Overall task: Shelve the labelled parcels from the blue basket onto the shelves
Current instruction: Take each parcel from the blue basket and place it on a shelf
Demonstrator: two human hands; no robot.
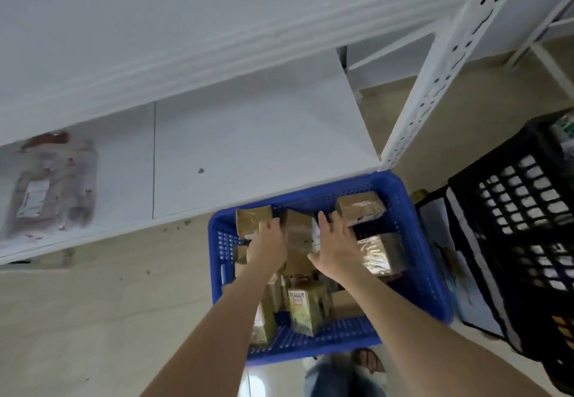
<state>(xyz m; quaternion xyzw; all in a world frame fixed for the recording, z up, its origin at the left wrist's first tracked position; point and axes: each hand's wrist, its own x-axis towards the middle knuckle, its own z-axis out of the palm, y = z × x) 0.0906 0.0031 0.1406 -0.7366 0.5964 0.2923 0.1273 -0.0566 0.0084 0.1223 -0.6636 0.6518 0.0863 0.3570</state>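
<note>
The blue basket [416, 260] stands on the floor below the white shelf [254, 148], holding several brown taped parcels. Both my hands reach into it. My left hand [268, 244] has its fingers on a brown parcel [253, 216] at the basket's far left. My right hand [335, 246] lies with spread, straight fingers on a tall brown parcel [298, 238] in the middle. Another brown parcel [360, 205] sits at the far right corner, and a parcel with a white label [306, 306] stands near my side.
A clear bag with a white label [46, 185] lies on the shelf at the left. A white perforated upright [435, 86] rises at the shelf's right end. A black crate [521, 225] and a bag [459, 272] stand right of the basket.
</note>
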